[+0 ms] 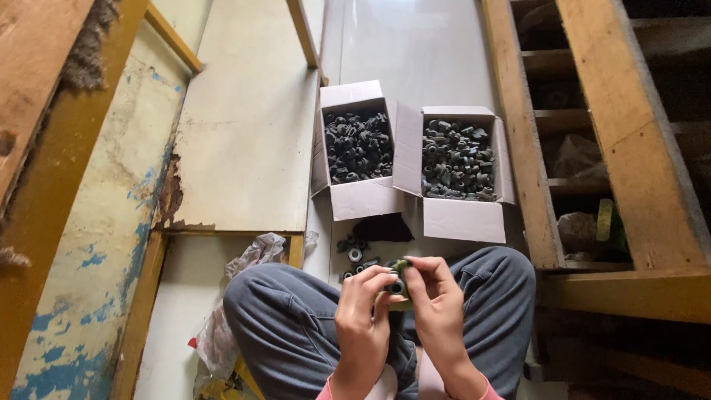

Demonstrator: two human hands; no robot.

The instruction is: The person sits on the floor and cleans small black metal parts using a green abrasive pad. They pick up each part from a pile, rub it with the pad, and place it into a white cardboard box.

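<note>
My left hand (361, 318) and my right hand (437, 307) meet above my knees, both pinching one small dark rubber part (398, 285) with a greenish piece between the fingertips. On the floor just beyond my hands lie a few loose dark rubber parts (353, 250). Further out stand two open cardboard boxes side by side: the left box (359, 198) and the right box (459, 218), each filled with several dark rubber parts.
A dark flat scrap (382, 228) lies in front of the boxes. A crumpled plastic bag (255, 255) sits by my left knee. A wooden pallet (592, 148) stands to the right; a worn painted board (96, 222) and pale panel (244, 133) lie left.
</note>
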